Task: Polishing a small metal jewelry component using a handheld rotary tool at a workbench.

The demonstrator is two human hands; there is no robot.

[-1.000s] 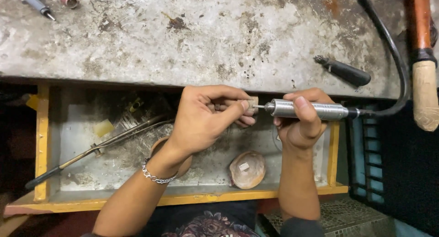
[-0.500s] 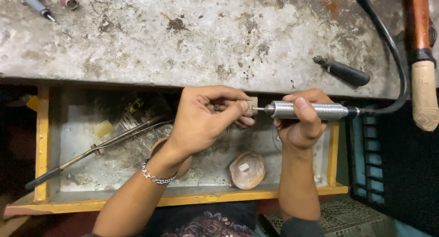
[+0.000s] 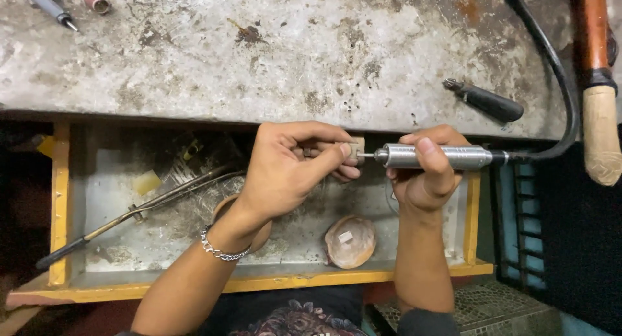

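Broadly, a pitted, stained grey stone-like worktop [image 3: 291,51] fills the far half of the scene, and near it lies an open yellow-framed wooden drawer [image 3: 58,200] with a dusty grey floor. At far right stands a wooden-handled tool [image 3: 599,115], rough and pale at its near end. The right hand [image 3: 427,174] is wrapped tight around a smooth cylindrical silver metal handpiece [image 3: 434,156] trailing a black flexible cable [image 3: 557,83]. The left hand [image 3: 291,167] pinches a small pale block [image 3: 356,149] against the handpiece tip, above the drawer. A round brownish shell dish [image 3: 350,242] rests near the drawer's front.
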